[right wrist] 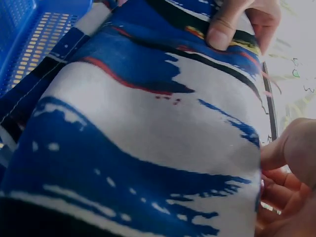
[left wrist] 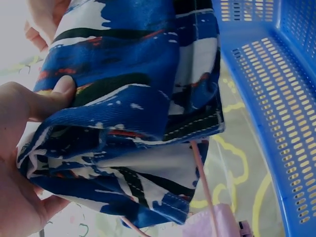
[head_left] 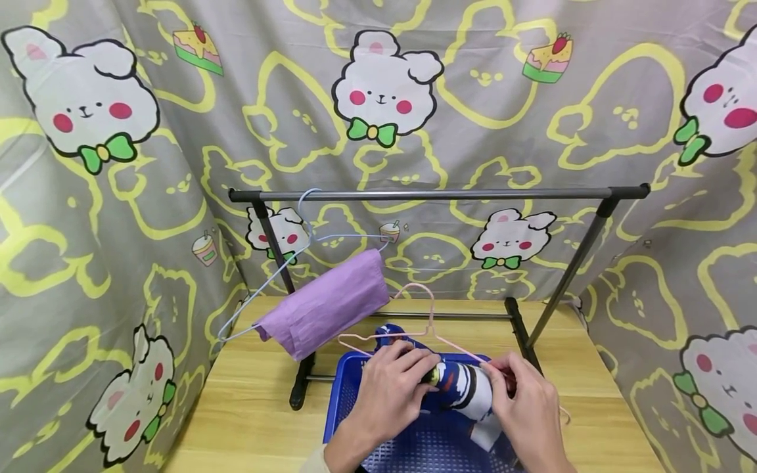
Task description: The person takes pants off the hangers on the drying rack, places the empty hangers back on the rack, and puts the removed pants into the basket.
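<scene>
A garment of blue, white and black patterned cloth [head_left: 467, 387], its exact kind unclear, lies folded over a pink hanger [head_left: 430, 309] above the blue basket [head_left: 331, 407]. My left hand [head_left: 396, 387] grips the cloth near its middle, thumb [left wrist: 61, 94] on the outer face. At the cloth's right edge, my right hand [head_left: 526, 394] pinches the fabric beside the hanger's arm; in the right wrist view its fingers [right wrist: 284, 187] are partly hidden behind the cloth. Stitched hems show in the left wrist view. The folds cover the hanger's lower bar.
A dark metal rack [head_left: 449, 195] stands behind the basket. From its left part hangs a light blue hanger [head_left: 266, 282] bearing a folded purple cloth [head_left: 331, 302]. The wooden table [head_left: 248, 407] lies beneath, and a patterned curtain [head_left: 503, 151] surrounds it on three sides.
</scene>
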The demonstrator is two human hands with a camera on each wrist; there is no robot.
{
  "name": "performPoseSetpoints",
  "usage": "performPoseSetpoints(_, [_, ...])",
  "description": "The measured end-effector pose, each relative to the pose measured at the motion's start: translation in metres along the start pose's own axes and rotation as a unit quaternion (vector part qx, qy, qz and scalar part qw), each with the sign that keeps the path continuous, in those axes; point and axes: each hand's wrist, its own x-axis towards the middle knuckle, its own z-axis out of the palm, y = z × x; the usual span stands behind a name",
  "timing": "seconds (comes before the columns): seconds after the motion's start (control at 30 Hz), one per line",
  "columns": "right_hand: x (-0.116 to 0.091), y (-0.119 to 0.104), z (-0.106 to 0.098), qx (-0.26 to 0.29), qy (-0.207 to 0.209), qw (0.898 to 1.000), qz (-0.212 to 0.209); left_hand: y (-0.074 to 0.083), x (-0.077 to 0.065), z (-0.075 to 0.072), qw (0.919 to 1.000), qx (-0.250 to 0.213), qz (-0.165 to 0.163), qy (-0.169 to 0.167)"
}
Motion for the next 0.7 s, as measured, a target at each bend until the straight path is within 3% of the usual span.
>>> performPoseSetpoints(0.17, [0.000, 0.004, 0.001, -0.022, 0.023, 0.999, 0.002, 0.004, -0.001, 0.004, 0.9992, 0.003, 0.021, 0.033])
performPoseSetpoints(0.33, [0.000, 0.011, 0.000, -0.046, 0.032, 0.998, 0.028, 0.010, -0.001, 0.009, 0.9989, 0.005, 0.031, 0.035])
performPoseSetpoints(0.7, [-0.005, 0.032, -0.004, -0.072, 0.003, 0.995, 0.069, 0.004, -0.011, 0.006, 0.9973, 0.035, 0.037, 0.053])
